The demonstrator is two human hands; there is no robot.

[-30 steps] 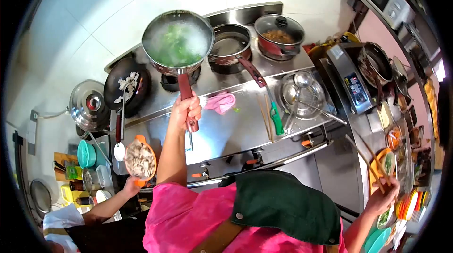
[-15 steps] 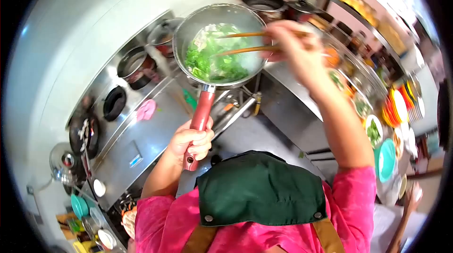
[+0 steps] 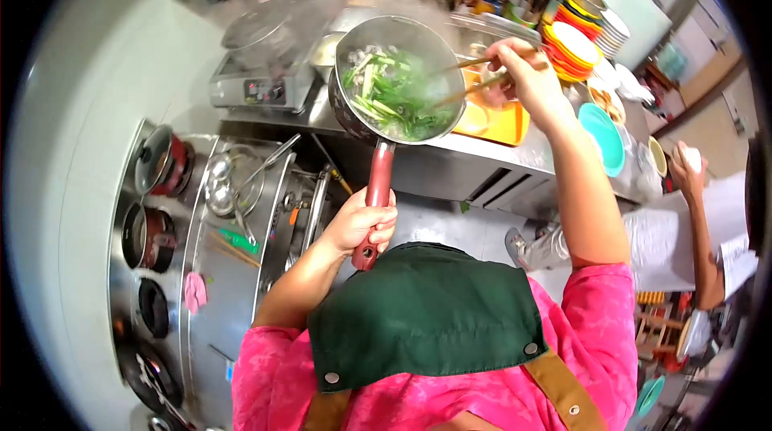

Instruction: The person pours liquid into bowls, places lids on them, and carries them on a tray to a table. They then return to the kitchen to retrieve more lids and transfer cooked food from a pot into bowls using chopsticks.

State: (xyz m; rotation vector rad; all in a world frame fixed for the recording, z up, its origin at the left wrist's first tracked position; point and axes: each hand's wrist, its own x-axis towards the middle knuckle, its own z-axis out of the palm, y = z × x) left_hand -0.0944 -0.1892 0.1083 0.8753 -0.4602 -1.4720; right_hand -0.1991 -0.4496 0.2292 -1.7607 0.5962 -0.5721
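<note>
My left hand [image 3: 366, 222] is wrapped round the red handle of a saucepan [image 3: 344, 109], which is held up in front of me. Inside the pan lie green leafy vegetables [image 3: 402, 89] with pale pieces among them, under rising steam. A pair of long wooden chopsticks [image 3: 470, 93] is gripped in my right hand [image 3: 527, 81], above and right of the pan. Their tips reach into the pan at its right side; steam blurs whether they touch the greens.
Behind the pan, an orange tray [image 3: 511, 124] rests on the steel counter, with a portable stove [image 3: 265, 92] at left. Stacked plates [image 3: 571, 45] and a turquoise bowl [image 3: 601, 140] stand at right. Pots [image 3: 149, 238] line the left side. Another person's arm [image 3: 698, 214] shows at far right.
My view has turned to the right, carrying the pan from over the left worktop to before the tray counter. Both hands keep their holds, and the chopsticks have shifted to the pan's right side.
</note>
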